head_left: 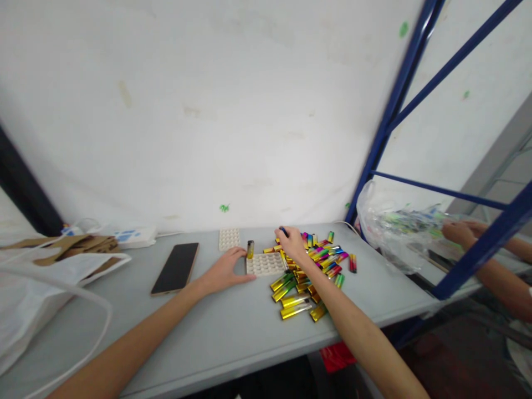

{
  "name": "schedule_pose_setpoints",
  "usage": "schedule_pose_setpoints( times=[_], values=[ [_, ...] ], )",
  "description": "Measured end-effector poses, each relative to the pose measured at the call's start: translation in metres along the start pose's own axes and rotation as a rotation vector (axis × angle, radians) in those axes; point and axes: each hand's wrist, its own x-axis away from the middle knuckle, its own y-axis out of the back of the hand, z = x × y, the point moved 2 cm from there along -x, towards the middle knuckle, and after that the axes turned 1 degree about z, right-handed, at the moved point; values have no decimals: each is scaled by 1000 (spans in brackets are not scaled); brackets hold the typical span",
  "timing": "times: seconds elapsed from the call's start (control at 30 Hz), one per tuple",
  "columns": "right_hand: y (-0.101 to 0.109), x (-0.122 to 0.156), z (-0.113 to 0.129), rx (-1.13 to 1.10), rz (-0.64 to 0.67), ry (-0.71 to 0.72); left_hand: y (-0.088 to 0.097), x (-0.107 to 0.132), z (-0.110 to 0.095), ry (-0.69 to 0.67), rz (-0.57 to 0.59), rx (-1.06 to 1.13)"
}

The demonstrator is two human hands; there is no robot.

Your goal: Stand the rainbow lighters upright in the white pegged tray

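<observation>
Your left hand (226,271) lies flat, fingers loose, against the tray (266,266) — your right hand (292,244), just beyond it over the lighter pile (316,271), pinches one dark-tipped lighter (284,229).

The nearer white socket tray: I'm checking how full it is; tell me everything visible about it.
The tray is an off-white rectangle, seemingly moulded plastic, with a grid of round sockets, nearly all empty. It lies flat on the grey table. One yellow lighter stands upright at its far left corner. The left hand rests open against its left edge; the lighter pile crowds its right side. The right hand holds a dark-tipped lighter beyond it.
</observation>
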Motion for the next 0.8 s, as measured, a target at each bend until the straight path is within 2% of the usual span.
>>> schedule_pose_setpoints(
  times=[0.33,0.67,0.8],
  values=[
    [-7,6,13,33,45,65,-1,0,-2,-13,7,-26],
    [-10,7,12,68,40,84,-1,1,0,-24,28,-36],
    [-7,10,19,46,130,134,0,0,-1,-23,28,-34]
  ],
)
